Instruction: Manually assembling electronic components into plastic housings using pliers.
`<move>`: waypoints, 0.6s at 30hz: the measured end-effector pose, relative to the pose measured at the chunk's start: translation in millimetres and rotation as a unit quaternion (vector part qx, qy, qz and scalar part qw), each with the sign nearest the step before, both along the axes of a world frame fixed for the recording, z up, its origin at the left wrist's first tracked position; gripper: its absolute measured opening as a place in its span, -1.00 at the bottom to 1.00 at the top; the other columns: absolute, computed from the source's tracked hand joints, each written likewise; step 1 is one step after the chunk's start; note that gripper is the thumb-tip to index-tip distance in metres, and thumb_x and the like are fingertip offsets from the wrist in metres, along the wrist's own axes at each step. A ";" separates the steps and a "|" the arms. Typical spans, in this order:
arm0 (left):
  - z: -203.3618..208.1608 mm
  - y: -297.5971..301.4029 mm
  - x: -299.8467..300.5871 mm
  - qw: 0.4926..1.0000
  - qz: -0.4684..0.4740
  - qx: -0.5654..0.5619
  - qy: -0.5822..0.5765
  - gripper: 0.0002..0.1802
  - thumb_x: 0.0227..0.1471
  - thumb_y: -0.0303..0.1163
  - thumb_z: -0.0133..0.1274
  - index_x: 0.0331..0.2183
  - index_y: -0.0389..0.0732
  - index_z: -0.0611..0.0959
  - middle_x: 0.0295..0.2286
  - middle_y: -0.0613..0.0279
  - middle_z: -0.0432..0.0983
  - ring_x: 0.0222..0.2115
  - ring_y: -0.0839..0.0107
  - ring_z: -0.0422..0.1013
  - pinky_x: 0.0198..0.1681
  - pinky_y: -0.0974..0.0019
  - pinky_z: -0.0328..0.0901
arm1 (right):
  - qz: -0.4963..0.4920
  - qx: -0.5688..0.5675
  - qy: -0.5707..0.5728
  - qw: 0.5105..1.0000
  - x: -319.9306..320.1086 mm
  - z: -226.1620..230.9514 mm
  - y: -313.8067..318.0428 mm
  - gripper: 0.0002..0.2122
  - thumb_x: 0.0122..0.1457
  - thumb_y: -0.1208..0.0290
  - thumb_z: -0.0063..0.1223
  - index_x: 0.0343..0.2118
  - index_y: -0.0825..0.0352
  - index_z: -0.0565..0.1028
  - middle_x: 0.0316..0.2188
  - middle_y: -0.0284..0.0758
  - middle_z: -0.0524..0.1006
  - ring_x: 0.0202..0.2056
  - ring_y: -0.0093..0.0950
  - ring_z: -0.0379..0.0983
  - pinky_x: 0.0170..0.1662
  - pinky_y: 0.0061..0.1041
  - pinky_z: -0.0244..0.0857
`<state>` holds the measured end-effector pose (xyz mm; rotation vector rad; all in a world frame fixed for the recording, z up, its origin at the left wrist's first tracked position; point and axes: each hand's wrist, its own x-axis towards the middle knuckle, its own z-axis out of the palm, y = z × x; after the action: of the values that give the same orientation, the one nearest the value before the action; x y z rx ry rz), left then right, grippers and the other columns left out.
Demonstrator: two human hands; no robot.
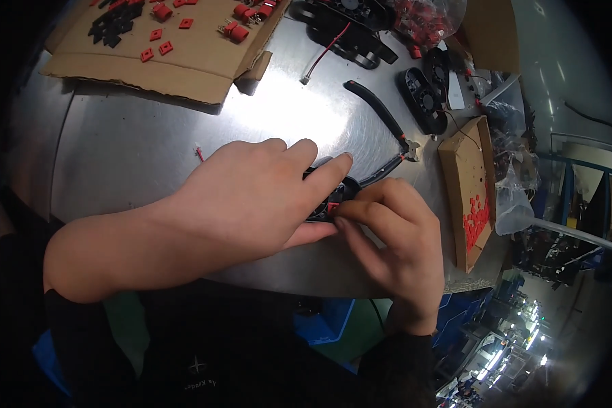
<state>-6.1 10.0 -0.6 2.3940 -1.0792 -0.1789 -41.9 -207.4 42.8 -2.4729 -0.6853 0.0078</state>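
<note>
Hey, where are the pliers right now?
In the head view, the pliers lie right of centre on the metal table, just beyond the right hand and left of the narrow cardboard tray.

The left hand (248,187) held a black housing (350,187), the right hand (404,234) at its red part (332,207), pliers (379,112) beyond.

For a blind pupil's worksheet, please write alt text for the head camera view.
Left hand holding a black part at a metal table, right hand apparently pinching a red piece on it. Beyond lie black-handled pliers and cardboard bearing red pieces; at right, a box of small red parts.
</note>
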 end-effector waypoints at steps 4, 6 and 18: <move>-2.0 1.1 1.2 1.000 -0.010 -0.014 0.002 -0.25 0.12 0.02 0.19 0.23 -0.14 0.44 -0.36 0.14 0.43 -0.38 0.19 0.47 -0.35 0.16 0.40 | -0.005 -0.040 0.066 0.997 -2.6 11.2 0.4 -0.85 0.03 0.59 0.22 -0.29 0.37 0.62 -0.51 -0.28 0.50 -0.43 -0.36 0.50 -0.34 -0.44 0.35; -2.2 0.8 0.8 1.000 -0.010 -0.016 -0.001 -0.26 0.12 0.02 0.18 0.23 -0.15 0.44 -0.37 0.14 0.43 -0.39 0.19 0.47 -0.35 0.16 0.40 | 0.000 -0.068 0.086 0.994 -7.5 13.0 -0.8 -0.84 0.08 0.57 0.19 -0.24 0.37 0.62 -0.53 -0.27 0.51 -0.47 -0.37 0.51 -0.37 -0.46 0.35; 6.8 -1.3 1.1 1.000 -0.012 0.007 -0.017 -0.28 0.09 0.02 0.21 0.17 -0.18 0.48 -0.34 0.10 0.50 -0.36 0.16 0.52 -0.35 0.16 0.44 | 0.021 0.112 0.345 0.932 23.1 21.5 -45.5 -0.63 0.12 0.37 0.21 -0.03 0.46 0.60 -0.51 -0.27 0.60 -0.47 -0.55 0.52 -0.36 -0.57 0.31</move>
<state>-5.0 8.7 6.2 2.4044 -1.1269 -0.1564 -18.7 -253.0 64.3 -2.0286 -0.3953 0.7381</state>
